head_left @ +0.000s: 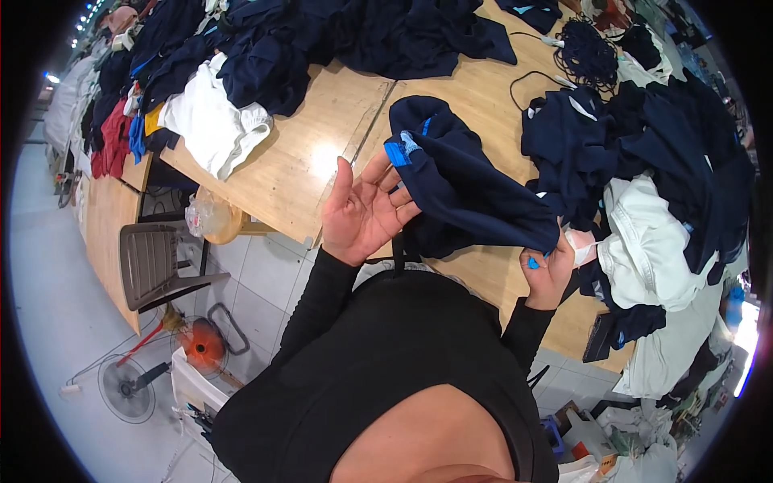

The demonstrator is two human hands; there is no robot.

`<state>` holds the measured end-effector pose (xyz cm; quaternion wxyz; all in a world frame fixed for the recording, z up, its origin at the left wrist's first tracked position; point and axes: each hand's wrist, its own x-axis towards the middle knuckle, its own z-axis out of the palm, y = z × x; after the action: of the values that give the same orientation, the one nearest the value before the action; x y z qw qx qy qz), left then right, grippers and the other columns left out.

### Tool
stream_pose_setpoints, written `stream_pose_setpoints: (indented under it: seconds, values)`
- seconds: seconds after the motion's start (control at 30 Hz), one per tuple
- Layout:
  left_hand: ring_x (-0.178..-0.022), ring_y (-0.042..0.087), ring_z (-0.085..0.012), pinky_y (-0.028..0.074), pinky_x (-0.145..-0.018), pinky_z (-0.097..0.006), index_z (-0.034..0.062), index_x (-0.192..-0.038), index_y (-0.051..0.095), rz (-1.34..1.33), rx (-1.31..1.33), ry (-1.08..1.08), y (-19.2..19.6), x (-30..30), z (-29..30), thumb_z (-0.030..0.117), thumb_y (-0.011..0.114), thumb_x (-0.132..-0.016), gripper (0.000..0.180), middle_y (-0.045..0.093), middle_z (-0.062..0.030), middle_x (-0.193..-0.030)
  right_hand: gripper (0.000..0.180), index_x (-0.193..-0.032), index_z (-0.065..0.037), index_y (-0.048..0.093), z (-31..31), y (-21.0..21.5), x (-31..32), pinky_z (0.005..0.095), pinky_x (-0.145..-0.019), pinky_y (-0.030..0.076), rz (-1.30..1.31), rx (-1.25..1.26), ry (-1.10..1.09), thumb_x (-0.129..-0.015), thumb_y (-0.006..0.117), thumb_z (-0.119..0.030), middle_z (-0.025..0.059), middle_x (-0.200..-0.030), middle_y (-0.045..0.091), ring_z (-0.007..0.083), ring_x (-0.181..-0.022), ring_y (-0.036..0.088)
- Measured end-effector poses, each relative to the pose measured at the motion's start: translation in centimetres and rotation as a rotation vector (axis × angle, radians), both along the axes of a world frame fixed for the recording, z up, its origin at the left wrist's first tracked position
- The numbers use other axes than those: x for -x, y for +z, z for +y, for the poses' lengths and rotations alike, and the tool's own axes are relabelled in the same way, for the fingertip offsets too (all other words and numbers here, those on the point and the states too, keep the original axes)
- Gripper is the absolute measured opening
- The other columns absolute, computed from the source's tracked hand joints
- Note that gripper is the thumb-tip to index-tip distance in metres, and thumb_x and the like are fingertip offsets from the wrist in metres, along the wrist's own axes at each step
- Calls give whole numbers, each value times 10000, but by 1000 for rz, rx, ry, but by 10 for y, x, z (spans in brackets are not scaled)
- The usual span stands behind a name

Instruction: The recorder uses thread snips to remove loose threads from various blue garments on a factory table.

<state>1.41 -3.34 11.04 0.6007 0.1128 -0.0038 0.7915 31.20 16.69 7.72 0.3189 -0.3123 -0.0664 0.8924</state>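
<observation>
A navy garment (483,193) is spread between my two hands above the wooden table, with a bright blue patch (397,154) at its left edge. My left hand (366,211) is palm up with the fingers stretched and the thumb apart; its fingertips meet the cloth's left edge, partly behind it. At the garment's right end, my right hand (551,272) closes its fingers on the hem. A small blue piece (531,263) shows at that hand, too small to name.
Dark clothes (266,48) are heaped at the back, with a white garment (213,121) beside them. More navy clothes (564,141) and a white garment (644,241) lie at the right. Dark cord (586,52) is bundled behind. A chair (153,262) and a fan (127,388) stand at left.
</observation>
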Motion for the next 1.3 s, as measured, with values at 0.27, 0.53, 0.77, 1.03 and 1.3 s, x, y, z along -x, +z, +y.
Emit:
stream_pose_setpoints:
  seconds: [0.27, 0.53, 0.77, 1.03, 1.3]
  values:
    - [-1517, 491, -342, 438, -1241, -509, 27, -1662, 371, 96, 185, 26, 8, -8, 4, 548, 380, -1165, 719, 469, -202, -1656, 253, -1055, -64, 696, -15, -1, 10, 241, -438, 266, -181, -4, -11, -1145, 558, -256, 10, -838, 687, 86, -552, 474]
    - [-1021, 764, -150, 616, -912, -307, 18, -1190, 749, 434, 521, -386, 3, -28, 20, 132, 728, -1053, 180, 790, -75, -1121, 311, -1276, 7, 702, -47, 49, 66, 223, -662, 432, -696, -947, 80, -1174, 517, -223, 19, -881, 684, 79, -790, 595]
    - [-1145, 735, -177, 608, -1051, -379, 33, -1213, 710, 168, 488, -92, 27, -28, 34, 56, 621, -1104, 143, 763, -79, -1200, 514, -1268, -24, 493, -77, 88, 78, 230, -599, 314, -568, -1141, 205, -1177, 383, -518, -9, -828, 399, 66, -671, 373]
    - [-1118, 736, -194, 601, -1020, -381, -21, -1205, 731, 348, 493, -59, 42, -41, 27, 27, 655, -1079, 154, 764, -112, -1198, 241, -1075, 5, 568, -93, 87, 96, 225, -693, 456, -424, -1083, 174, -1054, 743, -159, 37, -911, 690, 42, -807, 586]
    - [-1124, 735, -198, 578, -1044, -400, 2, -1208, 764, 372, 503, -103, 44, -44, 28, 68, 672, -1076, 173, 779, -105, -1205, 241, -1061, 5, 564, -91, 78, 99, 222, -678, 458, -429, -1137, 102, -1040, 759, -135, 42, -909, 716, 36, -791, 585]
